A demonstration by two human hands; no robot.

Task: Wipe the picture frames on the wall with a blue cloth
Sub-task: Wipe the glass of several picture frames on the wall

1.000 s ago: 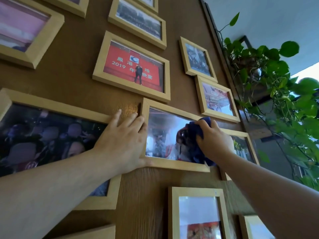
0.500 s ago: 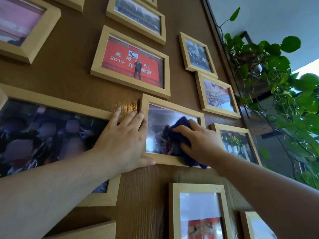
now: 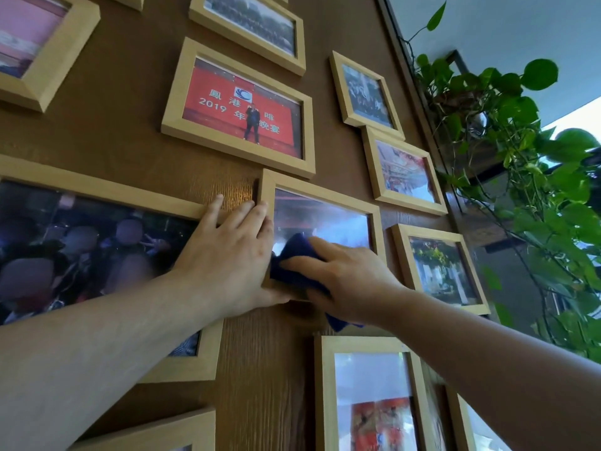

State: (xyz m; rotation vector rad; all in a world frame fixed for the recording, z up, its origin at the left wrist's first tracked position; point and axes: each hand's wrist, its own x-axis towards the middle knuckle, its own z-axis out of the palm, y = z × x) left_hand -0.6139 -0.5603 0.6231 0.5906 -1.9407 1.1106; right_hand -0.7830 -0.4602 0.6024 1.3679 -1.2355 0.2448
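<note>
Blue cloth (image 3: 294,265), bunched under the right hand (image 3: 351,281) whose fingers press it down, has slid from the middle frame's (image 3: 320,190) right side to its lower-left corner; left hand (image 3: 227,265) stays flat, fingers together, bracing it; this glass looks nearly wiped.

Wall (image 3: 130,125): brown wood-grain panel, matt, faint sheen just above the left hand's fingers (image 3: 240,216). Picture frame (image 3: 325,193) under both hands: pale unfinished-looking wood, matt, with glossy reflective glass. Blue cloth (image 3: 292,258) under the right hand's fingers (image 3: 312,262): soft, fuzzy, matt fabric. Red photo frame (image 3: 239,43) above the fingers: same pale wood, glossy print.
</note>
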